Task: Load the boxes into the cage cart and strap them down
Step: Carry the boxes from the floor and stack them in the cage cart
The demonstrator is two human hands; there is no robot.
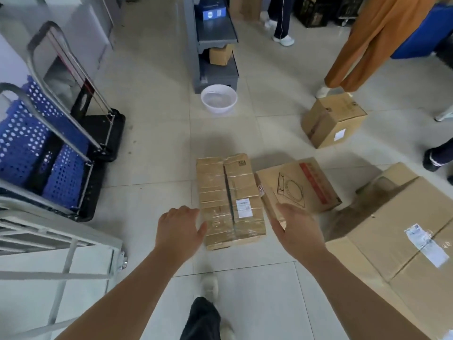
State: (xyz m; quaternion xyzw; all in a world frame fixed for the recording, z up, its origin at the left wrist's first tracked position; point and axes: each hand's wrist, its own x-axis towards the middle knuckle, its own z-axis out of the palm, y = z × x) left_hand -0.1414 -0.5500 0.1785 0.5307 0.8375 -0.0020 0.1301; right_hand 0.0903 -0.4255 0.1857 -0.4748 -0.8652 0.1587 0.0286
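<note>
A long taped cardboard box [230,197] with a white label lies on the tiled floor ahead of me. My left hand [177,231] reaches toward its near left corner, fingers relaxed, holding nothing. My right hand [297,231] hovers by its near right corner, over the edge of a flat box with a drawing on it [297,185], also empty. A large box [402,231] stands at the right and a smaller box [332,120] farther back. The grey metal cage cart [61,244] is at the lower left.
Folding platform trolleys with blue perforated panels [56,148] stand at the left. A white basin [219,98] sits before a grey shelf unit [213,45]. People's legs [362,45] stand at the back right, and a dark shoe [435,155] shows at the right edge.
</note>
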